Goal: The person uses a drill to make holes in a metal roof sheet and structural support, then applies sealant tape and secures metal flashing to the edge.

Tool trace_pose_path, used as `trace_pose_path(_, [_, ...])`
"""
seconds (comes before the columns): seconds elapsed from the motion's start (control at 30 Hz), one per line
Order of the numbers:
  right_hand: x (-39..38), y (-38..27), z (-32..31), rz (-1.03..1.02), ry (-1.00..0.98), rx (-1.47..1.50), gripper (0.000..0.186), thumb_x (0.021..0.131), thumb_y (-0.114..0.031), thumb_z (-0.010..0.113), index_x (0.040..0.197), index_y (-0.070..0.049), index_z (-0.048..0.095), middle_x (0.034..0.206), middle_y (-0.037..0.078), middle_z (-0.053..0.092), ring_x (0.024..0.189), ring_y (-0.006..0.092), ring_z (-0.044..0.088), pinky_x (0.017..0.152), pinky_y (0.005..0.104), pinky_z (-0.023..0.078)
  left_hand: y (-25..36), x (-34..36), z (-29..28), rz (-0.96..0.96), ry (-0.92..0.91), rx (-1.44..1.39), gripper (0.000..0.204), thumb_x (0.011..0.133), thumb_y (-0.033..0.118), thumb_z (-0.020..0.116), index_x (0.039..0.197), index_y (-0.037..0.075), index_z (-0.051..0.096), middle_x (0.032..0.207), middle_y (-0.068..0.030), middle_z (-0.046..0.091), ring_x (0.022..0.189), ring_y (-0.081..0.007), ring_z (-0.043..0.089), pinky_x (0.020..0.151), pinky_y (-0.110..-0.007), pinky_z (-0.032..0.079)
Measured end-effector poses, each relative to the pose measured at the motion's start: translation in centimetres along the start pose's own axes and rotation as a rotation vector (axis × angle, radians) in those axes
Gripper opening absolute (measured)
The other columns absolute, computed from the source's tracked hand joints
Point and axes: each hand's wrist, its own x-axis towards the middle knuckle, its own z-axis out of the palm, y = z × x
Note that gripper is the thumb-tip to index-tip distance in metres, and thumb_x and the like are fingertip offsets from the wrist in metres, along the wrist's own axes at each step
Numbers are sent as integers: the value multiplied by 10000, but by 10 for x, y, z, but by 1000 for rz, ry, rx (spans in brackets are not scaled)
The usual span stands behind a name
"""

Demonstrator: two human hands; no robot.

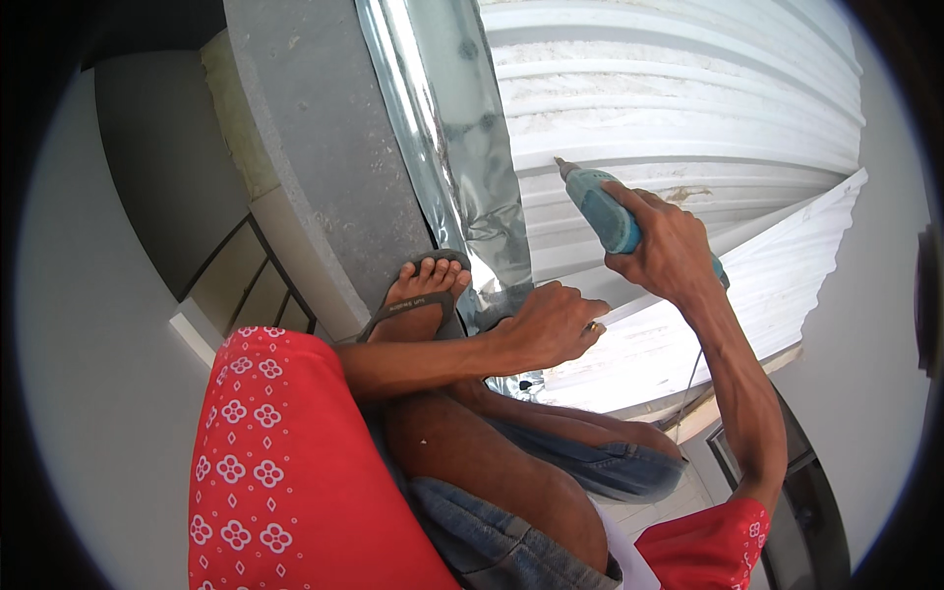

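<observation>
My right hand (674, 241) is wrapped round the handle of a blue-green power drill (602, 208). The drill's tip points up and left over the white corrugated roof sheets (678, 108). A thin cord (690, 383) hangs below my right wrist. My left hand (551, 326) is closed, with its fingers curled, beside the shiny silver foil flashing strip (447, 128) and close to my foot. A small yellowish spot shows at its fingers; whether it is a ring or a small held part, I cannot tell.
A grey concrete ledge (329, 128) runs along the left of the flashing. My sandalled foot (423, 290) rests where ledge and foil meet. The ledge drops off toward a lower level with dark-framed windows (251, 270). At right, an overlapping white sheet (787, 236) ends in a wavy edge.
</observation>
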Motion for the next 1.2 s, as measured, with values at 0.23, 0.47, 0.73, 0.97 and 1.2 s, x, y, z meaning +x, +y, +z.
trace_pose_path(0.23, [-7, -12, -4, 98, -51, 87, 772, 625, -127, 755, 1378, -120, 586, 1193, 191, 703, 942, 377, 720, 831, 439, 589, -16, 13, -11, -86, 67, -74, 310, 899, 239, 667, 1110, 16, 711, 784, -241, 692, 762, -411, 688, 719, -466, 544])
trace_pose_path(0.47, [-17, -13, -3, 110, 58, 138, 761, 652, -201, 806, 1370, -157, 558, 1084, 159, 703, 901, 387, 698, 756, 470, 566, -16, 13, -13, -100, 105, -108, 285, 863, 209, 692, 1064, 11, 733, 810, -234, 712, 785, -397, 707, 744, -468, 563])
trace_pose_path(0.73, [-13, -25, -18, 181, 6, 204, 709, 676, -121, 772, 1361, -78, 592, 1081, 209, 730, 929, 379, 725, 841, 427, 579, -27, 21, -23, -153, 153, -118, 323, 874, 238, 700, 1114, 24, 731, 856, -242, 718, 806, -411, 706, 776, -479, 562])
trace_pose_path(0.97, [-20, -21, -15, 169, 59, 201, 686, 686, -112, 747, 1353, -68, 595, 1053, 225, 732, 919, 370, 734, 841, 420, 580, -35, 26, -29, -177, 136, -146, 410, 853, 256, 737, 1167, -5, 704, 905, -259, 717, 835, -394, 716, 763, -420, 556])
trace_pose_path(1.2, [-21, -25, -24, 183, 52, 204, 695, 680, -112, 747, 1358, -79, 595, 1007, 222, 740, 891, 366, 739, 829, 423, 581, -32, 27, -34, -193, 138, -196, 391, 853, 256, 718, 1141, -9, 721, 934, -265, 721, 866, -410, 711, 832, -457, 558])
